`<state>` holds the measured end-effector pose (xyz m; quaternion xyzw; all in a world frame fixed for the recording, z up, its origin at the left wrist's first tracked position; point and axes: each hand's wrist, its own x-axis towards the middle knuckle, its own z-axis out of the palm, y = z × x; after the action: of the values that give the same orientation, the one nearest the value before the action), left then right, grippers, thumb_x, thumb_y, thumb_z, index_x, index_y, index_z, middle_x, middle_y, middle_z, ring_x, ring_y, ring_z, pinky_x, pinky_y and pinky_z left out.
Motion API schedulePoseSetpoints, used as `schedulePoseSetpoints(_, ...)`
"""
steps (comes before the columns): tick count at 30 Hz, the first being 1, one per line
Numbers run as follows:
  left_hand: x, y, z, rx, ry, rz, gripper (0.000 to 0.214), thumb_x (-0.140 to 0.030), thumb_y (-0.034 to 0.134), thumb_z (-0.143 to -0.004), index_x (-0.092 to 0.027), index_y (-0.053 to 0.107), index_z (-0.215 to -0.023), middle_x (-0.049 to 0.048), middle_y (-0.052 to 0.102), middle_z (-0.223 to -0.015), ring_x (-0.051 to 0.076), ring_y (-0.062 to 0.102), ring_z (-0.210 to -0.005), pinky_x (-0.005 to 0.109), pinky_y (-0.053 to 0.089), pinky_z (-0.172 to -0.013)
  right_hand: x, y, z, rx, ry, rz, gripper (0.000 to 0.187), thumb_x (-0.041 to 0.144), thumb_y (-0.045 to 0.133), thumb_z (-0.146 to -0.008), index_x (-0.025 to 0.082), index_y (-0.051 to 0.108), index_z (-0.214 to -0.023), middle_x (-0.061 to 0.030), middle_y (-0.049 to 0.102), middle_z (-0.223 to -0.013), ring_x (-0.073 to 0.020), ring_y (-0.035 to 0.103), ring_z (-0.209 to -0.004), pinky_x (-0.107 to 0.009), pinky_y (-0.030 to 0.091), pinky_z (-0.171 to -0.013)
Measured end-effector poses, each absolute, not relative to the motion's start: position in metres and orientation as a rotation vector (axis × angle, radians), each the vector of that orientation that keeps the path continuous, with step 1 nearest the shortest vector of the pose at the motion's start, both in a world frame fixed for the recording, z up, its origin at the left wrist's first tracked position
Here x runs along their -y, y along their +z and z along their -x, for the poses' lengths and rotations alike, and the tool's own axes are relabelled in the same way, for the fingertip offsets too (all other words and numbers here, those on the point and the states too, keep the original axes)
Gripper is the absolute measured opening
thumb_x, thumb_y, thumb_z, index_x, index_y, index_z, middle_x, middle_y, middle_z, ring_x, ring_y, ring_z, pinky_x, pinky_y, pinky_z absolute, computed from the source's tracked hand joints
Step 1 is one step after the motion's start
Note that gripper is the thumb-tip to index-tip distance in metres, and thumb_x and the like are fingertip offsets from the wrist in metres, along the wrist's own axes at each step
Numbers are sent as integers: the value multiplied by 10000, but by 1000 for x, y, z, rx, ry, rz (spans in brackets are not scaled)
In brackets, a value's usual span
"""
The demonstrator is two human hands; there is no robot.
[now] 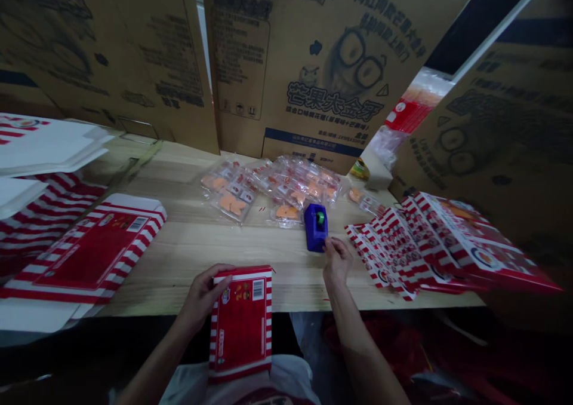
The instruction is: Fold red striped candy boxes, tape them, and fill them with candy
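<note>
My left hand grips the upper left edge of a red box with white striped sides and a barcode. The box is upright over the table's front edge, close to my body. At the near end of a blue tape dispenser, my right hand has its fingers pinched together. Any strip of tape between those fingers is too small to make out. A green roll sits in the dispenser.
Clear packets with orange pieces lie behind the dispenser. Striped red boxes are stacked at the right. Flat red-and-white cartons lie at the left, with white ones above. Large cardboard boxes stand along the back.
</note>
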<state>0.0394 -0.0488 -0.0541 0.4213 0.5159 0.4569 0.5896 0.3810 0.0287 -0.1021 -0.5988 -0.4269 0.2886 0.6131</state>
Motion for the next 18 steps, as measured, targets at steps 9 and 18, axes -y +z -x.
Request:
schedulePoseSetpoints(9, 33, -47, -43, -1156, 1118, -888, 356, -419, 767, -687, -173, 685, -931, 42, 696, -846, 172, 641, -681, 262, 526, -620, -7, -124, -375, 809, 511, 1420, 210, 384, 693, -696, 184, 630, -681, -58, 576, -913, -188, 534, -859, -336, 459, -775)
schedulePoseSetpoints(18, -23, -3, -19, -1010, 694, -1373, 226, -361, 707, -716, -161, 704, -820, 11, 652, -671, 146, 571, -567, 206, 417, -515, 2, -75, -336, 1173, 1077, 1307, 283, 444, 723, -706, 187, 643, -620, -16, 577, -643, -165, 523, -638, -288, 433, -619)
